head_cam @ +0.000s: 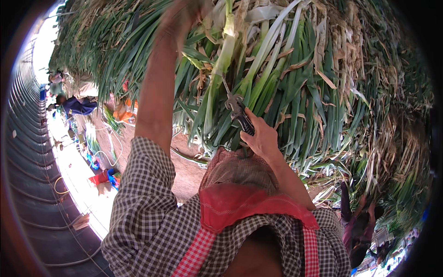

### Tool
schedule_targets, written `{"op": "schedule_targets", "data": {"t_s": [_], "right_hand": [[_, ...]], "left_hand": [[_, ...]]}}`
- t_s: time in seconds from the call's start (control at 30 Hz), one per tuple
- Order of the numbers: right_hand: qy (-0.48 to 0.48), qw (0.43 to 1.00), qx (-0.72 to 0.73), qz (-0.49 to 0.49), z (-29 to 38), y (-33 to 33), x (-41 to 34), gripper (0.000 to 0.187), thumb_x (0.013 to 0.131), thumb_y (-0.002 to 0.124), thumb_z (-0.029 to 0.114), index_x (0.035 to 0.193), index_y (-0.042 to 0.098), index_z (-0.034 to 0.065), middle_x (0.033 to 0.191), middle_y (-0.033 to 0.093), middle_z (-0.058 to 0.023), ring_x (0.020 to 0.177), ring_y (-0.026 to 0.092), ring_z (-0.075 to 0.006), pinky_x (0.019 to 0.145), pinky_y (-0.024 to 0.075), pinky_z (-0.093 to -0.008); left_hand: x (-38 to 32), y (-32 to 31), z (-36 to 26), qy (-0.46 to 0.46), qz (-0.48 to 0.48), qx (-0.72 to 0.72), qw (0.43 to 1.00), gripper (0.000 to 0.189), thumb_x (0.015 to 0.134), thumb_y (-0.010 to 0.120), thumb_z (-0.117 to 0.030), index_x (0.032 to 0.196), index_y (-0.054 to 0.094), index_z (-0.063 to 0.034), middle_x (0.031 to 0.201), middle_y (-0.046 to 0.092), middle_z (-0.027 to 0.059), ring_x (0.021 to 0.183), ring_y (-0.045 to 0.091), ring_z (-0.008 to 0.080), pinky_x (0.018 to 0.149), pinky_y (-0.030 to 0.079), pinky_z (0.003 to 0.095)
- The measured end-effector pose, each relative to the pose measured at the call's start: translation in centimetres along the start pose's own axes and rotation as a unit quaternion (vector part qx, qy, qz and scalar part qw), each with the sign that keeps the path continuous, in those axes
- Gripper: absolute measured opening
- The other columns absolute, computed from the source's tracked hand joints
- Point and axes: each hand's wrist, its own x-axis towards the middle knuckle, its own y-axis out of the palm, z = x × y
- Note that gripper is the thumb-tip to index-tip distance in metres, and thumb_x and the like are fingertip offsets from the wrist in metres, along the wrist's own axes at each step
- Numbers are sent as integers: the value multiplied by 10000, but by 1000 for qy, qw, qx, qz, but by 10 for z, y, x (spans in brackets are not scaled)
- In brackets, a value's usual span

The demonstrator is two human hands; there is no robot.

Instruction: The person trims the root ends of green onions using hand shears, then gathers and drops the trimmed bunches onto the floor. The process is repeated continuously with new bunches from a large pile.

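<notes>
My right hand point(262, 134) grips an air blow gun point(238, 110) by its black handle. The gun's thin metal nozzle reaches up to a thick leek-like green onion point(223, 57), whose loose outer skin is split near the pale part. At the top edge my left hand point(193, 14) is blurred and partly cut off, beside that stalk's upper end. Whether its fingers hold anything is not visible. Several more onions with white stems point(273, 52) hang leaves-down to the right of the nozzle.
A large heap of green onions point(373, 86) with dry leaves fills the far side. Co-workers sit at the left point(78, 105) and lower right point(360, 221). A pale hose point(119, 152) loops over the ground. Ribbed dark sheeting point(31, 162) curves along the left. I wear a red-edged apron point(242, 204).
</notes>
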Motion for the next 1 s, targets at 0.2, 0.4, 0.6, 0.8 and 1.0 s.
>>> {"op": "schedule_targets", "data": {"t_s": [0.2, 0.4, 0.6, 0.8, 1.0], "right_hand": [[31, 999, -4, 29, -7, 2, 10, 742, 783, 670, 349, 1446, 379, 185, 1014, 605, -119, 863, 635, -294, 757, 510, -390], [-10, 999, 6, 53, -11, -4, 30, 722, 786, 669, 327, 1437, 395, 179, 975, 613, -120, 832, 628, -293, 746, 498, -394], [23, 999, 47, -10, 8, -23, 30, 755, 762, 685, 327, 1441, 391, 180, 1049, 628, -117, 916, 644, -291, 815, 503, -372], [57, 979, 189, -44, 10, -16, 6, 742, 732, 677, 298, 1420, 424, 181, 1106, 619, -110, 948, 634, -289, 851, 495, -368], [27, 995, 98, -7, 7, -19, -4, 729, 744, 670, 330, 1416, 425, 190, 1021, 611, -101, 891, 631, -292, 816, 496, -390]], "left_hand": [[24, -61, 144, 9, 49, 316, 947, 336, 899, 560, -251, 1162, 604, -46, 1068, 650, 96, 994, 623, 216, 919, 473, 355], [-73, -19, 256, -123, -17, 403, 907, 613, 733, 778, -281, 1224, 562, 16, 1136, 638, 166, 988, 628, 255, 905, 467, 368], [-79, -21, 182, -180, 59, 157, 969, 499, 856, 696, -379, 1080, 638, 63, 912, 676, 76, 812, 615, 125, 753, 493, 298], [-77, -33, 200, -239, -6, 58, 969, 511, 926, 581, -429, 1107, 643, 44, 930, 673, 79, 807, 612, 136, 752, 487, 291], [-84, -2, 203, -278, -60, -3, 959, 403, 946, 552, -361, 1072, 663, 5, 943, 669, 73, 801, 617, 147, 713, 491, 288]]}}
